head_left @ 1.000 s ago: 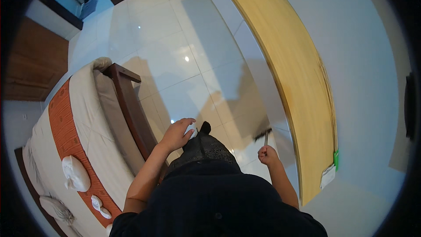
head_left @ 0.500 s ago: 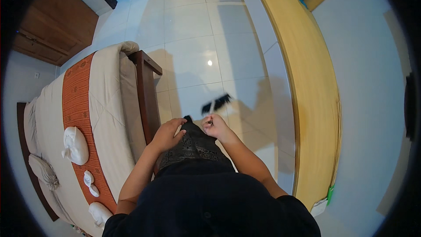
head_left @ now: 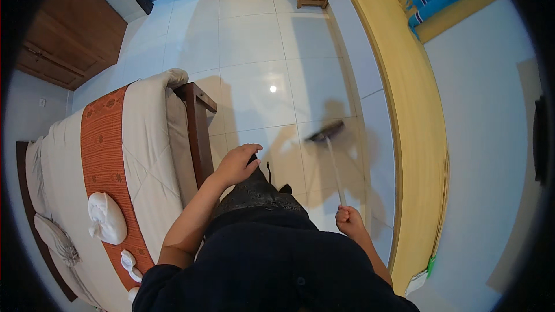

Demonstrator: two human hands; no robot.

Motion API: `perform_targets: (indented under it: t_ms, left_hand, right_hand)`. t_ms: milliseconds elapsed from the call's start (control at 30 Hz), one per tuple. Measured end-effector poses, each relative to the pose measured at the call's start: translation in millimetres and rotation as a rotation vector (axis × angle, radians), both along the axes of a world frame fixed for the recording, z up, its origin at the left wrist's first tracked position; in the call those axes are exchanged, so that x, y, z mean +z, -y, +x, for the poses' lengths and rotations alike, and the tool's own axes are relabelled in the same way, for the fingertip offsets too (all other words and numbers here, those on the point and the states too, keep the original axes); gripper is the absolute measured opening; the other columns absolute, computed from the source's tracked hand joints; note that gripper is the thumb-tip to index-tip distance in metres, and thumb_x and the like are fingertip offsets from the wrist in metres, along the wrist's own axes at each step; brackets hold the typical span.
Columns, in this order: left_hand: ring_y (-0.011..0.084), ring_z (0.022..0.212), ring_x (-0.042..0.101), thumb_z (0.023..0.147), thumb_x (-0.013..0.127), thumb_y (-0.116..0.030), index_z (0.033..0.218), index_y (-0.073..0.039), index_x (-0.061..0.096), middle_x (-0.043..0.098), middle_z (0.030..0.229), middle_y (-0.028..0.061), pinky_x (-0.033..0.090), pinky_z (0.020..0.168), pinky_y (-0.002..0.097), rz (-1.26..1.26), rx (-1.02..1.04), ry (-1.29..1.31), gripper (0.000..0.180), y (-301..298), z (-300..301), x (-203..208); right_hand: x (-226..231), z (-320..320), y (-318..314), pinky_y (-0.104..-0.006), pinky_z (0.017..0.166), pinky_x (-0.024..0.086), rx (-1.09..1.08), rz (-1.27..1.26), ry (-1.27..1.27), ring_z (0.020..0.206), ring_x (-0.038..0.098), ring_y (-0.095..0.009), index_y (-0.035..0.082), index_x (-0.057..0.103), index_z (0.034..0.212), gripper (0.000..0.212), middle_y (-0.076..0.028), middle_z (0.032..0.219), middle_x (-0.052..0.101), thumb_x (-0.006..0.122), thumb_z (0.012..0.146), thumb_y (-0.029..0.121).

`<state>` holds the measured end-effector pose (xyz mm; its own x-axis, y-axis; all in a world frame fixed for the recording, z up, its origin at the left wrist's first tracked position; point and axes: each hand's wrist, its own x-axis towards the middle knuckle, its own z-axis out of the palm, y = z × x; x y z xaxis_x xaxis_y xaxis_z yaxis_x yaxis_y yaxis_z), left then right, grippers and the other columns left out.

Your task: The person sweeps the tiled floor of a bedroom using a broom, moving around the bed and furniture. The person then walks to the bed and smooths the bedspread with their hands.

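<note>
right hand (head_left: 350, 221): moved rightward since the earlier frame, fingers wrapped round the broom handle (head_left: 335, 170).
left hand (head_left: 238, 164): held over dark clothing (head_left: 254, 193), fingers loosely curled, nothing seen in them.
broom head (head_left: 325, 132): swung, blurred, over floor (head_left: 254, 92) nearer the wooden ledge (head_left: 413, 110); that side seemingly now covered.

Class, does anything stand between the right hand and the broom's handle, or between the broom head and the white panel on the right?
Nothing visible does: the right hand is closed directly around the broom's handle, and only shadowed tiled floor shows between the broom head and the white panel.
</note>
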<state>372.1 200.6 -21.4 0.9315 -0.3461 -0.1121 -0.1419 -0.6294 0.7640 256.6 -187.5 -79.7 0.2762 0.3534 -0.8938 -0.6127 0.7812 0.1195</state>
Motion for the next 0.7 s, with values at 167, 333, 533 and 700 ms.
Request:
perform_targets:
  t_ms: [167, 333, 533, 700]
  left_hand:
    - [0.0317, 0.088, 0.050, 0.075, 0.052, -0.014, 0.102, -0.003, 0.047, 0.053, 0.096, 0.0165, 0.040, 0.076, 0.0385, 0.058, -0.068, -0.100, 0.029, -17, 21, -2]
    - [0.0315, 0.089, 0.050, 0.075, 0.052, -0.014, 0.102, -0.004, 0.047, 0.052, 0.098, 0.0157, 0.040, 0.077, 0.0384, 0.071, -0.090, -0.051, 0.029, -40, 26, -7]
    - [0.0315, 0.090, 0.050, 0.074, 0.052, -0.014, 0.102, -0.004, 0.047, 0.052, 0.099, 0.0163, 0.040, 0.077, 0.0382, 0.082, -0.036, -0.036, 0.030, -64, 30, -8]
    - [0.0315, 0.090, 0.050, 0.074, 0.053, -0.013, 0.102, -0.003, 0.047, 0.052, 0.098, 0.0166, 0.040, 0.078, 0.0373, 0.057, -0.027, -0.038, 0.031, -66, 46, 3]
  right_hand:
    - [-23, 54, -18, -0.0236, 0.042, 0.029, -0.152, -0.050, -0.030, 0.043, 0.035, -0.012, 0.007, 0.034, 0.057, 0.014, 0.000, 0.049, 0.030, 0.040, 0.066, -0.002]
    - [-141, 99, -53, -0.0194, 0.038, 0.027, -0.201, -0.123, -0.186, 0.044, 0.036, -0.011, 0.009, 0.027, 0.057, 0.019, -0.001, 0.052, 0.031, 0.037, 0.064, -0.005]
    - [-86, 134, -255, -0.0247, 0.041, 0.030, 0.313, 0.270, 0.023, 0.045, 0.036, -0.015, 0.009, 0.039, 0.060, 0.012, -0.002, 0.052, 0.038, 0.046, 0.070, 0.007]
    - [-127, 190, -268, -0.0217, 0.034, 0.024, 0.286, 0.389, 0.123, 0.036, 0.030, -0.009, 0.010, 0.039, 0.060, 0.014, 0.003, 0.045, 0.033, 0.045, 0.073, 0.009]
